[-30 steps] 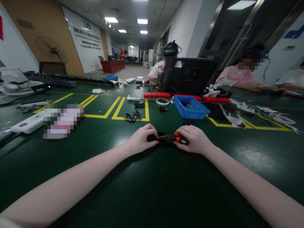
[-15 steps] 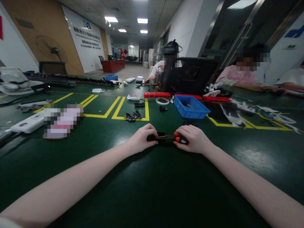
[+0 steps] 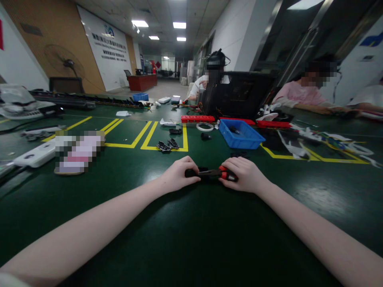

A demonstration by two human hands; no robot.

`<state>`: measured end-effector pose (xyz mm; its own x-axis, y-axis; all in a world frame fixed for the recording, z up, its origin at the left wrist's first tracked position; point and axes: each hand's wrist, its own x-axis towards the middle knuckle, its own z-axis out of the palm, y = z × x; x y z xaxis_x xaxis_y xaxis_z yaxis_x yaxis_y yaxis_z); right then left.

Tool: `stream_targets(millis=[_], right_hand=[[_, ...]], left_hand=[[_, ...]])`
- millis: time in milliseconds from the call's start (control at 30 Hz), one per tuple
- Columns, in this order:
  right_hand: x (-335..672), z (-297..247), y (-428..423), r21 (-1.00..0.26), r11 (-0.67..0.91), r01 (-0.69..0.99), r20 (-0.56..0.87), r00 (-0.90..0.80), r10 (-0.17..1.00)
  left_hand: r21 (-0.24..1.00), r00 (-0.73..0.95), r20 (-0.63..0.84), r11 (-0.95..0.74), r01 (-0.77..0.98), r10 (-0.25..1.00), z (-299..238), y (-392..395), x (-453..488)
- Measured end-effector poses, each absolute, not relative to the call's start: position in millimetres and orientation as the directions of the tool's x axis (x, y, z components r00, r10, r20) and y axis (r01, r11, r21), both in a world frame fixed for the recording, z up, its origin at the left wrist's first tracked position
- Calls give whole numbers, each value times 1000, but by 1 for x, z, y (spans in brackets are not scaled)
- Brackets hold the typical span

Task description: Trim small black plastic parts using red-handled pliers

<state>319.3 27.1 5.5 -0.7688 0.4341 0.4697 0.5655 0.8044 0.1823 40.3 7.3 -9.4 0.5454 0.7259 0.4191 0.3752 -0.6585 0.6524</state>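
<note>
In the head view I have both hands close together over the green table (image 3: 209, 239), in the middle of the scene. The left hand (image 3: 181, 174) pinches a small black part (image 3: 190, 173) between thumb and fingers; much of it is hidden, so I cannot tell its full shape. My right hand (image 3: 243, 174) is curled around the red and black handles of needle-nose pliers (image 3: 213, 172), whose tip points left and reaches the left fingertips. I cannot tell whether the jaws grip the part. Just beyond, to the left, black plastic pieces (image 3: 168, 146) lie on a yellow tape line, with another dark piece farther off inside the marking. On the far right of the hands sits a blue bin (image 3: 241, 139) with something dark inside, and a white ring (image 3: 205, 127) lies left of it. Farther back I see a red strip (image 3: 197, 119) and a big black case (image 3: 237, 95). A white power strip (image 3: 38, 154) lies at left, and a person in a pink shirt (image 3: 299, 93) sits at far right.
</note>
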Motion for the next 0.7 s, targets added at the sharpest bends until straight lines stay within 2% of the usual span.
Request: stream_targets(millis=[200,700], right_hand=[[319,7,27,173,811,559,457,-775,437],[319,8,26,175,808,563,482,-764,428]], left_hand=[[625,576,437,-694,358,691,-11,8,41],[644,582,416,-678,355,699,-9,9,41]])
